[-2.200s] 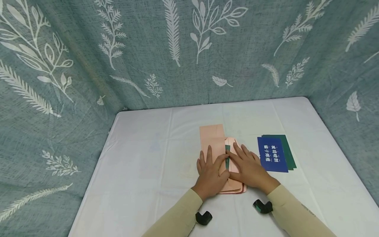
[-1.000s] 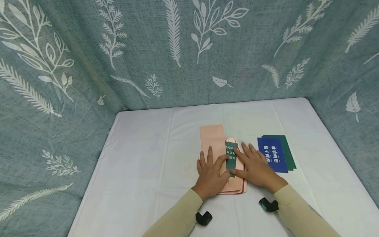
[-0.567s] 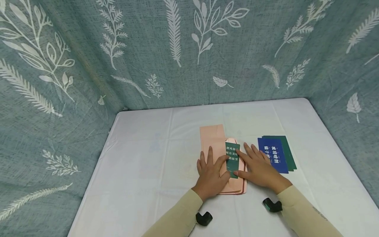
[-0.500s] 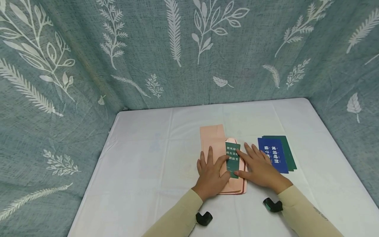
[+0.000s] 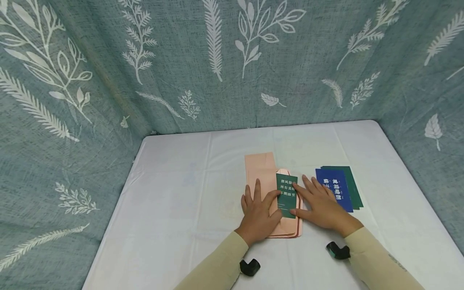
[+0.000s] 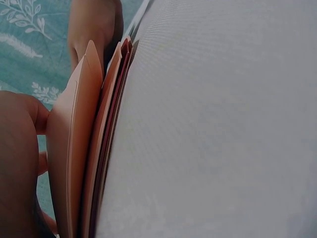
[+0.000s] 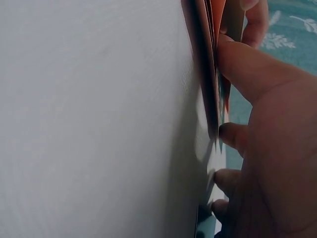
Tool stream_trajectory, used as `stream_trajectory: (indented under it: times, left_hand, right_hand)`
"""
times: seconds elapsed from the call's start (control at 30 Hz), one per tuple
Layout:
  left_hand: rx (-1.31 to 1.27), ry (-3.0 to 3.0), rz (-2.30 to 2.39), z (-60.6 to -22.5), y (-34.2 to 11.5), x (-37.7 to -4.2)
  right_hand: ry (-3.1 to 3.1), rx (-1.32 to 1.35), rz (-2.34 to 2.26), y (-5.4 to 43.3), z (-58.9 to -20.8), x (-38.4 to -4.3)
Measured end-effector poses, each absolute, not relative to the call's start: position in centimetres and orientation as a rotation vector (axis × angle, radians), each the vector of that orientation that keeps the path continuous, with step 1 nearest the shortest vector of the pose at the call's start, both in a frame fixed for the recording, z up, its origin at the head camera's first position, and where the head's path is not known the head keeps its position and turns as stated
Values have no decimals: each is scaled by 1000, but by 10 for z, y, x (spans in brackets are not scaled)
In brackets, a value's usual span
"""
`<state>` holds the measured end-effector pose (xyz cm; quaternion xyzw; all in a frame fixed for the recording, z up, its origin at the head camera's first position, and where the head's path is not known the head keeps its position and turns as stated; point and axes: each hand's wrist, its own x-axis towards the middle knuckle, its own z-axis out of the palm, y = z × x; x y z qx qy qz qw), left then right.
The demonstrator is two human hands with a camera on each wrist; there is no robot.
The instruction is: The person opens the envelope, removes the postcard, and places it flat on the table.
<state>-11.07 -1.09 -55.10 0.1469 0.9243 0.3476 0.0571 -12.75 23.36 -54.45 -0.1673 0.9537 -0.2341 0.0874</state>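
Note:
A dark green card with white lettering lies partly out of an opened peach paper envelope; its left edge is tucked under the paper. More peach and dark red envelopes lie stacked beneath. My left hand rests on the envelope with fingers spread, index tip and thumb near the card's left side. My right hand touches the card's right part with thumb and index tip, the other fingers extended over the cloth. In the right wrist view the thumb presses against the stack.
Right of the right hand lie a blue card with white lettering and a green card under it. A white cloth covers the table. A teal leaf-patterned curtain hangs behind and at both sides.
The right hand has drawn rightward, and the green card has slid right out of the envelope, showing more of its lettering. The left hand has stayed in place.

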Motion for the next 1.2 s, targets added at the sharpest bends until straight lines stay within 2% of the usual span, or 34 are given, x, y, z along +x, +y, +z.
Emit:
stream_trajectory:
  times: [0.87, 1.2]
  left_hand:
    - [446, 2792, 1043, -551, -10, -112]
    - [431, 2789, 1052, -550, -10, -113]
  right_hand:
    - [2781, -487, -736, 253, -533, -129]
    - [2720, -461, -1019, 260, -519, -132]
